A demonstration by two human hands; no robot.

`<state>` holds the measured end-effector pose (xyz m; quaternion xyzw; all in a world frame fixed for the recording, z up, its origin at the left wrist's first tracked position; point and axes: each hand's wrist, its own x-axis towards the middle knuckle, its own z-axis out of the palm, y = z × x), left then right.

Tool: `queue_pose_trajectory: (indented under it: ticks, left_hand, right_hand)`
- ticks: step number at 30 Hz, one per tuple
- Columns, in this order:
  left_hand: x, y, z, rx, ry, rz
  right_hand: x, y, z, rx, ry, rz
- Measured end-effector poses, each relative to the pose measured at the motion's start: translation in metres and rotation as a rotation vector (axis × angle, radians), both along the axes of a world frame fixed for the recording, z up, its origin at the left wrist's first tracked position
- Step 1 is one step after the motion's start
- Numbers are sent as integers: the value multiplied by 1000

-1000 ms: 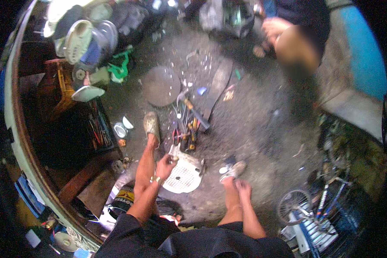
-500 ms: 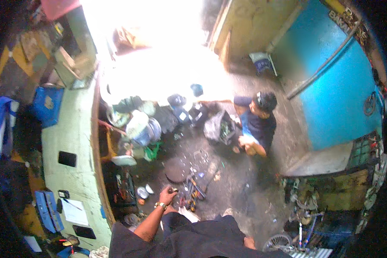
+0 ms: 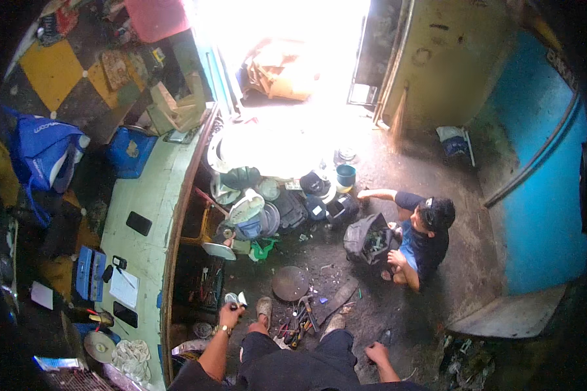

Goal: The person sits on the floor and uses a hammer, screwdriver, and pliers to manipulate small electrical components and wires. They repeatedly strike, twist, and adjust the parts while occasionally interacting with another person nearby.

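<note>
My left hand [image 3: 229,315], with a watch on the wrist, is over the floor at the lower middle. Its fingers are closed around a small dark thing too unclear to name. Just beyond it lie small white round pieces [image 3: 242,298]. My right hand [image 3: 376,352] hangs low over the floor beside my right knee, fingers curled, with nothing visible in them. Between my feet lies a pile of hand tools [image 3: 295,331], with a hammer [image 3: 308,314] on its right side. A dark round disc [image 3: 290,283] lies flat beyond the tools.
A person [image 3: 424,238] squats at the right beside a dark open bag [image 3: 370,238], one arm stretched toward a teal bucket [image 3: 346,174]. Heaped fans and appliance parts [image 3: 261,212] stand ahead. A pale green counter [image 3: 147,202] with phones and a notepad [image 3: 123,287] runs along my left.
My view has shifted. My left hand has drawn back leftward from the tools and disc. My right hand has come further into view. The other person has stretched out an arm.
</note>
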<state>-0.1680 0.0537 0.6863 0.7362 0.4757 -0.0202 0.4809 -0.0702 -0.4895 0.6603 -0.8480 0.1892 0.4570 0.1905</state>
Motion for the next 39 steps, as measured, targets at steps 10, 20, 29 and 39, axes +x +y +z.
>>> queue_pose_trajectory:
  ticks: [10, 20, 29, 39]
  left_hand:
    - [-45, 26, -44, -210, 120, 37]
    - [-62, 2, -45, -894, 473, -1074]
    - [9, -21, -47, -396, 204, -1035]
    - [220, -100, -288, -162, -402, -895]
  right_hand:
    - [46, 127, -43, 724, 394, -203]
    - [-63, 237, 5, 584, 582, 532]
    - [-87, 213, -82, 902, 463, 408]
    - [40, 154, -392, 918, 519, 845]
